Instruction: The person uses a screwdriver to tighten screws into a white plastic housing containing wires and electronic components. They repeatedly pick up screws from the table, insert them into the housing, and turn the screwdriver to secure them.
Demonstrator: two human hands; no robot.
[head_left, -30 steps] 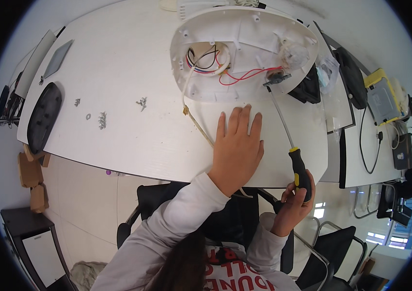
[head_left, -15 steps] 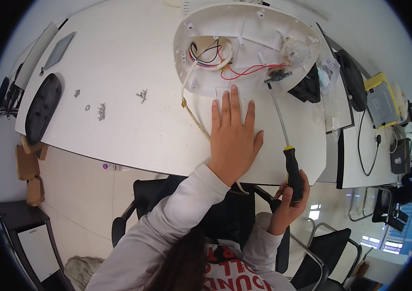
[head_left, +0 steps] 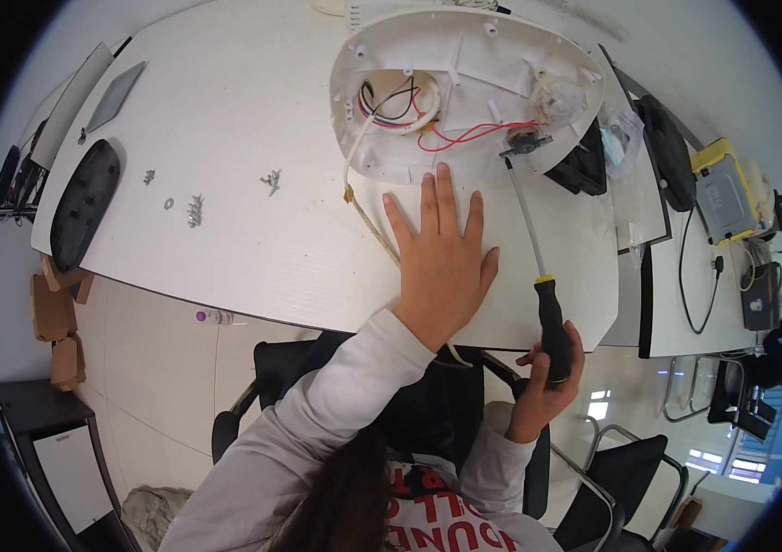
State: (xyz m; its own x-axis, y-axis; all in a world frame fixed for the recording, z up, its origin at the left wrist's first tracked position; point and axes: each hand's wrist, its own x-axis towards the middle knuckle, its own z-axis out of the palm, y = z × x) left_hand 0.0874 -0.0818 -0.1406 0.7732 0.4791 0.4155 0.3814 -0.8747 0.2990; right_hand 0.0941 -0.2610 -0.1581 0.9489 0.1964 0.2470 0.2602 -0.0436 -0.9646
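A white plastic housing (head_left: pixel 465 55) lies with its hollow side up on the table, holding coiled wires (head_left: pixel 391 101), red wires (head_left: pixel 469 138) and a small dark part (head_left: pixel 526 141) at its near right edge. My left hand (head_left: pixel 442 248) rests on the tabletop with fingers spread, two fingertips touching the housing's near rim. Its palm covers part of a cream cable (head_left: pixel 368 225) that runs from the housing to the table's front edge. My right hand (head_left: pixel 552 373) grips the handle of a screwdriver (head_left: pixel 552 322), whose shaft points away from me. The tip reaches the dark part.
Several small screws (head_left: pixel 195 212) and a washer (head_left: pixel 169 203) lie to the left, near a black oval cover (head_left: pixel 85 207). Right of the housing are a dark object (head_left: pixel 582 166) and a clear plastic bag (head_left: pixel 626 138). Chairs (head_left: pixel 621 478) stand below the table; another person (head_left: pixel 777 354) sits far right.
The fingers of my left hand have spread a little, the outer one moving left. My right hand and the screwdriver have shifted very slightly left, the tip still at the dark part.
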